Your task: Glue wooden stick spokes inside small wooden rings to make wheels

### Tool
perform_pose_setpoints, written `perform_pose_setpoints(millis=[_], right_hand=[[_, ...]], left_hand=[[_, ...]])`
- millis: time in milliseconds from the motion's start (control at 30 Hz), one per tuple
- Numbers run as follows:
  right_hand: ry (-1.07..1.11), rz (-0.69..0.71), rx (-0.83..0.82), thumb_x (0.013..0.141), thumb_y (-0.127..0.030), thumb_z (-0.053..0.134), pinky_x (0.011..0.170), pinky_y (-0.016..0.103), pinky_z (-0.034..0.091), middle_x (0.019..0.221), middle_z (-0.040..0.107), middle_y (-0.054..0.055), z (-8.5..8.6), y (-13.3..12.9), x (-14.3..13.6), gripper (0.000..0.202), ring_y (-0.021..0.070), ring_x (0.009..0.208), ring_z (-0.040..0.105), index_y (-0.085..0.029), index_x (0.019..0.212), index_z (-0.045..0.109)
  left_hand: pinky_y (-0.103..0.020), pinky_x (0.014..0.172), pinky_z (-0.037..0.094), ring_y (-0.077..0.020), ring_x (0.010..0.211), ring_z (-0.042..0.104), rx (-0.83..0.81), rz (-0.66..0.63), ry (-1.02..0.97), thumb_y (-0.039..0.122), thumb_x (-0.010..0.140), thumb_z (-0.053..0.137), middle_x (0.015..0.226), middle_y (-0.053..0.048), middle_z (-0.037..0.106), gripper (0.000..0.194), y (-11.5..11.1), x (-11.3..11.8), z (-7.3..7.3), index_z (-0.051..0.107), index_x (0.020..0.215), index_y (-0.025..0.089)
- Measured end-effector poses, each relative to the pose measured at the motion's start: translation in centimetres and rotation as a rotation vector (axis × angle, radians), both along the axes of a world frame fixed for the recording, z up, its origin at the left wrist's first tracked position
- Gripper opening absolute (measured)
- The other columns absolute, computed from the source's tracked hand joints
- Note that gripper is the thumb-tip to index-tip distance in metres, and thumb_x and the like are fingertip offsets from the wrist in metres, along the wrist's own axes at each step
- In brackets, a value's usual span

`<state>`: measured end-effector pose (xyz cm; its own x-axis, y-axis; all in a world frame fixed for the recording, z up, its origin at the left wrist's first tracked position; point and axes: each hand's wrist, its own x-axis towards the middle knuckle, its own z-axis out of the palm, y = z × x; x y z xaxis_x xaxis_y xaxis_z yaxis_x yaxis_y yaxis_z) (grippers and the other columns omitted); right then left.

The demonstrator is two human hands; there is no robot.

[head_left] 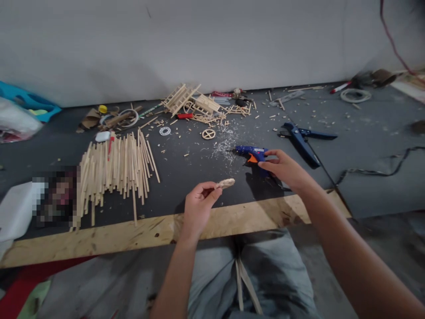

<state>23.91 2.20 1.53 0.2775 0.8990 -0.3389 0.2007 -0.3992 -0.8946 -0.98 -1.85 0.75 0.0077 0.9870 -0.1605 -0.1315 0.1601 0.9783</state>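
My left hand (201,204) is closed in a pinch on a small pale wooden piece (227,183), held just above the front of the dark tabletop. The piece is seen almost edge-on, so its full shape is unclear. To the right, my right hand (285,168) has its thumb and fingers around the rear of a blue hot glue gun (249,151) with an orange trigger. The gun's nozzle points left toward thin white glue strands (226,144). Beyond my left hand lies a round wooden spoked wheel (209,134), near a white ring with holes (165,131).
Many thin wooden sticks (116,168) lie spread on the left. Wooden stick-built frames (186,102) and scraps sit against the wall. A blue-handled cutter (303,141) and a black cable (375,168) are at right. A wooden strip (149,232) forms the table's front edge.
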Motion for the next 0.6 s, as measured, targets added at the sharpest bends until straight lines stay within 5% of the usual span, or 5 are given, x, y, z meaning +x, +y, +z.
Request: perform_pose_setpoints(millis=[200,433,600], right_hand=[[0.352,-0.244,-0.025,0.059,-0.022,0.075,0.042,0.019,0.041,0.073,0.067,0.003,0.5,0.2,-2.3,0.043,0.0159,0.062,0.065,-0.021,0.093,0.049],[0.490,-0.197,0.032,0.059,-0.020,0.074,0.042,0.012,0.042,0.062,0.062,-0.004,1.5,-1.5,-2.9,0.026,0.0070,0.054,0.059,-0.018,0.080,0.060],[0.584,-0.134,0.051,0.062,-0.022,0.074,0.043,0.014,0.043,0.066,0.064,-0.002,3.8,-2.8,-2.7,0.026,0.0103,0.058,0.061,-0.021,0.084,0.060]], left_hand=[[-0.024,0.068,0.049,-0.0126,0.077,0.062,0.179,-0.090,0.067,0.023,0.071,0.071,0.086,-0.004,0.066,0.008,-0.4,0.0,0.1,0.069,0.075,0.017],[-0.022,0.068,0.049,-0.0124,0.077,0.062,0.243,-0.060,0.124,0.023,0.071,0.070,0.088,-0.004,0.065,0.007,-0.5,0.0,-0.4,0.070,0.076,0.018],[-0.023,0.065,0.050,-0.0113,0.066,0.063,0.045,0.008,0.075,0.027,0.067,0.074,0.074,-0.001,0.068,0.018,-0.5,0.2,-0.1,0.067,0.081,0.017]])
